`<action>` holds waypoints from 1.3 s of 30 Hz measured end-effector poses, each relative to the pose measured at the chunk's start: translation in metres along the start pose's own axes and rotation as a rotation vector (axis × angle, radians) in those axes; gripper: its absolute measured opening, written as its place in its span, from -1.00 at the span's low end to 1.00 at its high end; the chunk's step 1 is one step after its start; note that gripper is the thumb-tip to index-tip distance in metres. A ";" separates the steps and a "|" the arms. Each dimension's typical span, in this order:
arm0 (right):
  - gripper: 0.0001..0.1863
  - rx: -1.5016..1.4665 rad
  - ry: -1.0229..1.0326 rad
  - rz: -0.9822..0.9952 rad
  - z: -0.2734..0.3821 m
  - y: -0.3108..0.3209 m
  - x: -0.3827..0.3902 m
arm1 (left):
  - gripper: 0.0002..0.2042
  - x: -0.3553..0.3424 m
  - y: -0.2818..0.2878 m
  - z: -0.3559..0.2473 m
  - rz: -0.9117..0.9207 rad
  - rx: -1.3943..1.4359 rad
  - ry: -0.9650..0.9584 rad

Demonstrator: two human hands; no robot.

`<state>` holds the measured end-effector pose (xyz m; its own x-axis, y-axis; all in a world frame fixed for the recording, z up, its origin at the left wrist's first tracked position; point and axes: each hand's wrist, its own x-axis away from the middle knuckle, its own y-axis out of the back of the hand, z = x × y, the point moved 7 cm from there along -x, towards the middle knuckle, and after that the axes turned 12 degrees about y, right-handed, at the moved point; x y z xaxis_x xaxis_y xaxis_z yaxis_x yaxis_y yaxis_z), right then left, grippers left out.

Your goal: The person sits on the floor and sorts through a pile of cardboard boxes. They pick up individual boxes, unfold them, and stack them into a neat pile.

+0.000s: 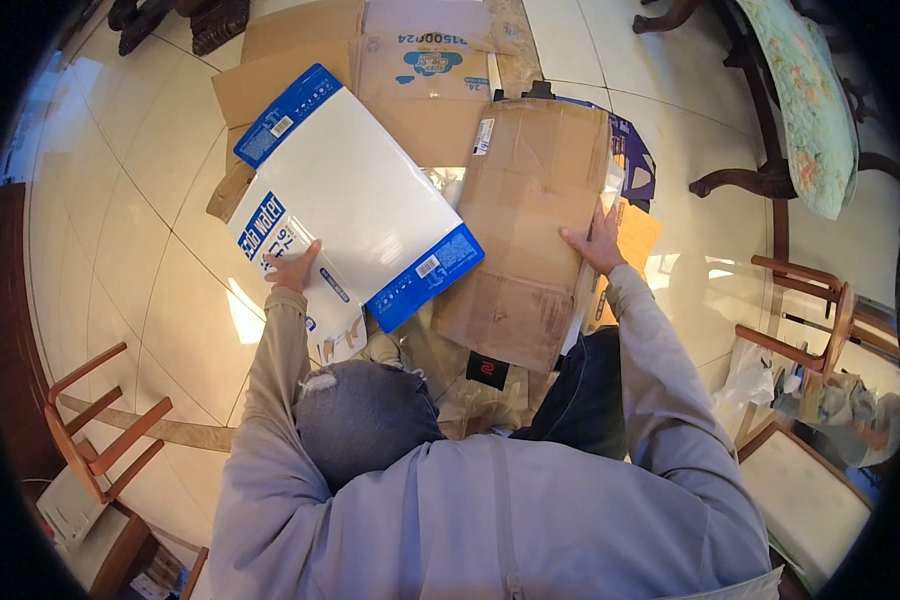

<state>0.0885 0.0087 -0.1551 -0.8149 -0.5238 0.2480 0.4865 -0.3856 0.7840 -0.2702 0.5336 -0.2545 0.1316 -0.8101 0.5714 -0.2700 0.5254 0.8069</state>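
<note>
My left hand (295,268) grips the lower left side of a flattened white and blue cardboard box (365,185). Its thumb lies on the printed face and its fingers bend toward the edge. That box slants across to the brown one, beside my left knee. At its right, my right hand (600,242) holds the right edge of a flattened brown cardboard box (530,190), thumb on the face and fingers along the side. The undersides of both boxes are hidden. A yellow-orange sheet (635,240) and a dark purple printed piece (632,150) stick out behind the brown box.
Ahead on the tiled floor lies a large opened brown carton (410,110). Clear plastic (450,400) lies between my legs. A wooden stool (100,425) is at the left. On the right are a carved-leg seat with a floral cover (805,110), another wooden stool (800,310) and plastic bags (850,410).
</note>
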 end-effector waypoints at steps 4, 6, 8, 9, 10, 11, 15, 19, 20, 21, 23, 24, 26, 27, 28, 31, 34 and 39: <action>0.16 0.014 -0.010 0.001 0.002 0.005 0.004 | 0.39 -0.009 -0.009 0.004 -0.004 0.010 0.022; 0.16 0.034 0.021 -0.006 -0.003 0.005 0.004 | 0.39 -0.012 -0.007 0.007 0.014 0.037 -0.004; 0.15 0.049 0.027 -0.004 -0.006 0.007 0.005 | 0.39 -0.014 -0.006 0.009 0.031 0.054 -0.042; 0.15 0.048 0.043 0.003 -0.004 0.004 0.003 | 0.40 -0.016 0.004 0.017 -0.037 0.011 0.024; 0.14 0.037 0.064 0.003 -0.002 0.001 0.001 | 0.40 -0.037 0.004 0.031 -0.057 0.113 0.008; 0.14 -0.016 0.121 0.019 0.009 -0.013 -0.011 | 0.40 -0.074 0.025 0.069 -0.134 0.219 0.006; 0.07 0.054 0.155 -0.029 -0.006 0.008 0.002 | 0.37 -0.004 0.022 0.018 -0.055 -0.006 0.086; 0.02 -0.025 0.200 -0.025 0.012 0.009 -0.001 | 0.31 -0.010 0.036 0.031 -0.108 0.057 0.070; 0.02 -0.033 0.199 -0.025 0.012 0.010 -0.001 | 0.29 -0.014 0.035 0.034 -0.120 0.085 0.057; 0.02 -0.029 0.203 -0.020 0.012 0.010 -0.001 | 0.26 -0.018 0.033 0.039 -0.066 0.185 0.041; 0.02 -0.020 0.203 -0.011 0.010 0.010 0.001 | 0.21 -0.022 0.030 0.046 0.049 0.381 0.005; 0.02 0.000 0.189 -0.010 0.007 0.010 0.002 | 0.19 -0.023 0.030 0.046 0.031 0.352 0.010; 0.03 0.035 0.168 -0.007 0.004 0.009 -0.001 | 0.15 -0.029 0.030 0.044 -0.014 0.297 0.019; 0.04 0.020 0.167 -0.005 0.005 0.008 -0.001 | 0.17 -0.033 0.029 0.045 0.055 0.337 0.004; 0.05 0.004 0.167 -0.002 0.006 0.006 -0.001 | 0.13 -0.034 0.029 0.048 0.036 0.353 -0.005; 0.08 -0.003 0.147 -0.015 -0.005 0.006 0.000 | -0.02 -0.023 0.029 0.036 -0.013 0.380 -0.147; 0.10 -0.001 0.137 -0.014 -0.007 0.005 -0.001 | -0.20 -0.011 0.030 0.021 -0.054 0.438 -0.417; 0.10 -0.008 0.170 -0.035 -0.005 0.003 -0.001 | -0.37 0.020 0.033 -0.001 -0.021 0.561 -0.439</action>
<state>0.0923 0.0037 -0.1558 -0.7669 -0.6303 0.1207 0.4620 -0.4117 0.7855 -0.2758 0.5350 -0.2162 -0.2227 -0.9105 0.3483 -0.7370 0.3911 0.5512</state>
